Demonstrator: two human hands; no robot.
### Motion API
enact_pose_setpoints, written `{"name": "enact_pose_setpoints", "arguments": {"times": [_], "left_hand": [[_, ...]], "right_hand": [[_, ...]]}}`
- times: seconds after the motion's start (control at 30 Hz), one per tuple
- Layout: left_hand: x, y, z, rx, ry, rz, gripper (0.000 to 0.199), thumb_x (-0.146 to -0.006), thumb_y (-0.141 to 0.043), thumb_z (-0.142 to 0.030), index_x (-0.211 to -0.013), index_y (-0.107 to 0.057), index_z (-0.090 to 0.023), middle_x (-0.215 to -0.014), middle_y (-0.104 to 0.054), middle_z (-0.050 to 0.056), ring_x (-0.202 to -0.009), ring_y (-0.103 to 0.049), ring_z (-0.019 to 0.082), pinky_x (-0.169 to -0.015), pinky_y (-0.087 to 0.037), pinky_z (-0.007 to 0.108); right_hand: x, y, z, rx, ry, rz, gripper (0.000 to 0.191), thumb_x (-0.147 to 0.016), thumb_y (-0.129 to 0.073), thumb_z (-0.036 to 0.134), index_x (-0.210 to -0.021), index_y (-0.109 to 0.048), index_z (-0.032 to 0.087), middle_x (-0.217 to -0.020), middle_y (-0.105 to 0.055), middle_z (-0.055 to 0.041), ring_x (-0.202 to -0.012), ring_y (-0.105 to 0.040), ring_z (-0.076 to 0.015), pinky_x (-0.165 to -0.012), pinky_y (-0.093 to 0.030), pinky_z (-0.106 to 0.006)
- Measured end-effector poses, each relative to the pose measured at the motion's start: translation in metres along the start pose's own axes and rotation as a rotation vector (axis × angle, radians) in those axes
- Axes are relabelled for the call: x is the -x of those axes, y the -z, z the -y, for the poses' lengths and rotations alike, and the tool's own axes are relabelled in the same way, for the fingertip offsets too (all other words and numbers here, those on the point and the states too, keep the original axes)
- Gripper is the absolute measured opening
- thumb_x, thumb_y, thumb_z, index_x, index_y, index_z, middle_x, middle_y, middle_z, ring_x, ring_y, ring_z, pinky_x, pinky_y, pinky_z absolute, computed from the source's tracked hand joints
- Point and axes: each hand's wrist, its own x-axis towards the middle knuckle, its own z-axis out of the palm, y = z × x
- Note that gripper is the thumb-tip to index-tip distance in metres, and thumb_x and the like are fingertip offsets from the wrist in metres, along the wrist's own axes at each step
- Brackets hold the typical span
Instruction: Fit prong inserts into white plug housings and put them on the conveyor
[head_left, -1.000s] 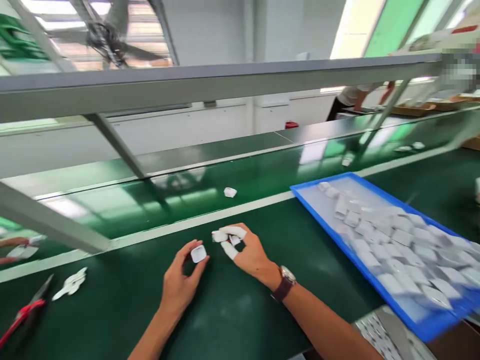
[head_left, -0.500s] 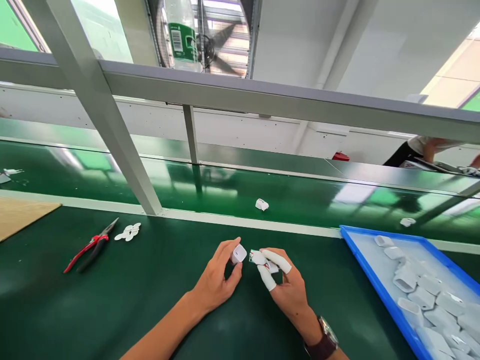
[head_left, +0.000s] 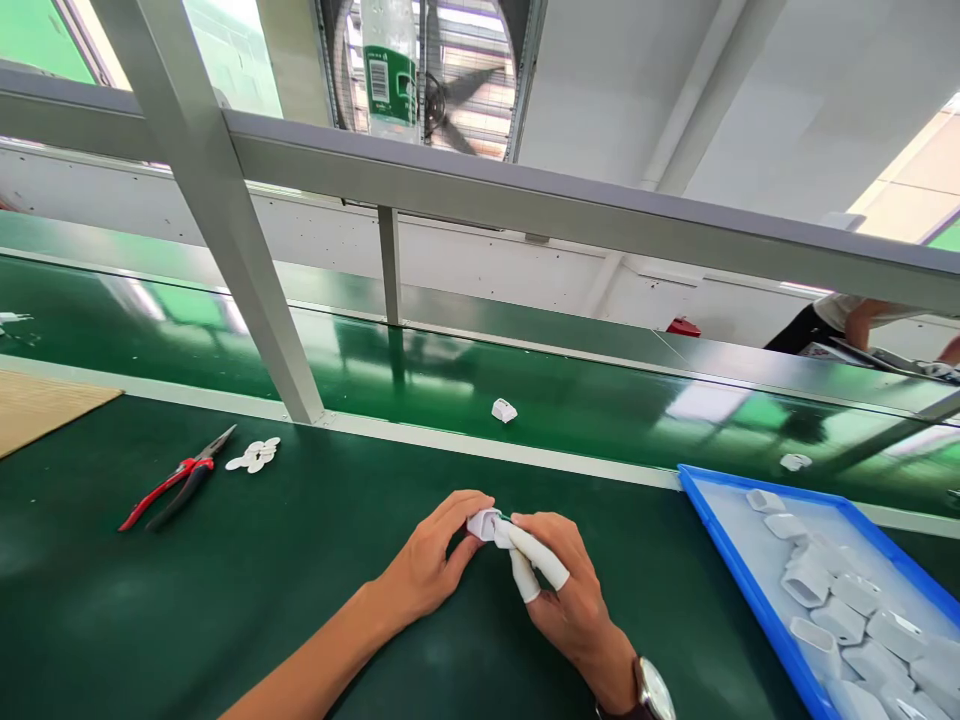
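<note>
My left hand (head_left: 427, 560) is closed around a small white plastic housing (head_left: 480, 524), pinched between thumb and fingers. The housing's open end faces my right hand (head_left: 570, 595). White finger cots cover the thumb and a finger of that hand, which pinches a small circuit board assembly (head_left: 502, 536) with a white part on it. The assembly is at the mouth of the housing; how far it reaches inside is hidden by the fingers. Both hands are raised a little over the dark green work mat (head_left: 300, 590).
At right a blue-rimmed tray (head_left: 739, 575) holds several white housings. Red-and-black pliers (head_left: 184, 475) and several white discs (head_left: 255, 456) lie left. Beyond, a green belt (head_left: 600, 405) carries white parts (head_left: 504, 410) behind a grey frame post (head_left: 240, 250). A person (head_left: 862, 318) is at far right.
My right hand has moved left, bringing the circuit board assembly up to the housing. My left hand has turned the housing's open end toward it. White parts on the belt have shifted left.
</note>
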Motion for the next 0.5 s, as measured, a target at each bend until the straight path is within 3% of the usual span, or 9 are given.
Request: {"name": "enact_pose_setpoints", "arguments": {"times": [0.3,0.5], "left_hand": [[-0.0007,-0.0003,-0.0010,-0.038,-0.039,-0.008,0.035,-0.102,-0.049,-0.015,-0.135,-0.054,-0.027,-0.129,-0.066,0.008,-0.121,-0.064,0.020,-0.106,-0.056,0.040],[0.0002,-0.0009,-0.0038,-0.040,-0.056,0.018,0.036,-0.103,-0.048,-0.014,-0.136,-0.053,-0.027,-0.129,-0.065,0.007,-0.120,-0.064,0.019,-0.106,-0.056,0.037]], "right_hand": [[-0.0004,0.0033,0.0034,0.132,0.012,0.075,0.065,-0.089,-0.058,-0.001,-0.148,-0.049,0.025,-0.110,-0.071,-0.0106,-0.096,-0.068,-0.0264,-0.085,-0.062,-0.048],[0.0035,0.0001,0.0025,0.137,0.012,0.115,0.064,-0.088,-0.056,-0.004,-0.148,-0.049,0.018,-0.113,-0.070,-0.0139,-0.104,-0.065,-0.0276,-0.090,-0.060,-0.050]]}}
